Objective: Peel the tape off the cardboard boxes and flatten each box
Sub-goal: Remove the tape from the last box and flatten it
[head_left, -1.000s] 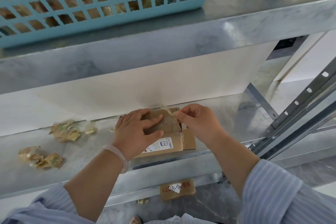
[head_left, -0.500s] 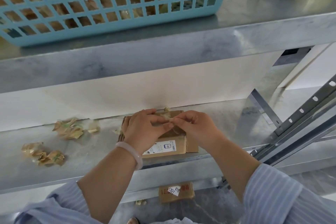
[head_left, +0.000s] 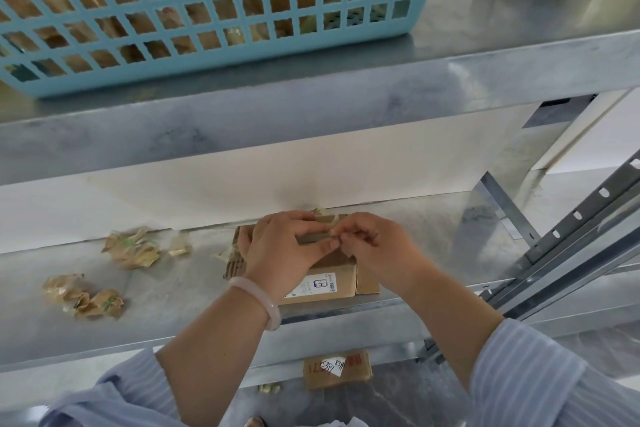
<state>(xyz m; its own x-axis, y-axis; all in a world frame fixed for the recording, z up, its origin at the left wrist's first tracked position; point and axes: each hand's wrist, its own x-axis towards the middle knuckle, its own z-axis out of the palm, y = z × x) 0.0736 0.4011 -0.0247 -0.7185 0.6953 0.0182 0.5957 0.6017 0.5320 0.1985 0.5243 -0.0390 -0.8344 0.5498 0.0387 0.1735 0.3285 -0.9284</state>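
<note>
A small brown cardboard box [head_left: 329,279] with a white printed label sits on the lower galvanised metal shelf [head_left: 180,288], right under both hands. The left hand [head_left: 280,253] lies over the box's top, fingers [head_left: 311,224] curled and pressing a raised flap down, the thumb meeting the other hand at the flap's edge. The right hand [head_left: 377,246] pinches a strip of clear tape [head_left: 333,231] between thumb and forefinger, just beside the left thumb tip; its remaining fingers are folded in. A pale pink bangle [head_left: 256,302] circles the left wrist. Well off to the left of the fingers lie crumpled wads of peeled brownish tape [head_left: 130,248]. Above the hands, on the upper shelf, stands a light blue plastic lattice basket [head_left: 207,10] holding brown scraps. Below the wrists, on the floor, rests a flattened brown cardboard piece [head_left: 337,369] with red writing.
</note>
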